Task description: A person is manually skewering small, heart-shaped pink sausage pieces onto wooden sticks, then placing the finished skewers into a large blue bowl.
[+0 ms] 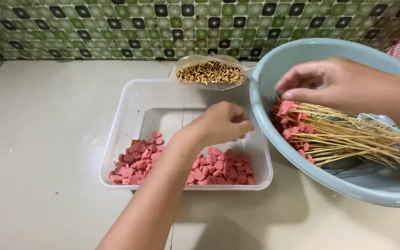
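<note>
hands over skewers and sausage slices

left hand [221, 122], at the end of the forearm nearest the camera, hangs above the clear plastic tray [116, 139], fingers curled together in a loose fist; whether they pinch anything cannot be told. pink sausage slices [137, 162] lie heaped along the tray's near side. right hand [334, 83] hovers over the pale blue basin [274, 65], fingers [297, 95] drawn together just above the skewer tips, with no clear grip on anything. bamboo skewers [348, 134] lie bundled in the basin, long axis running roughly left to right, loaded ends with pink pieces pointing left toward the tray, bare ends fanning out to the right. a bag of more skewers [209, 71], seen end-on, sits behind the tray against the tiled wall [116, 23]. everything rests on the pale tabletop [38, 162].
</note>
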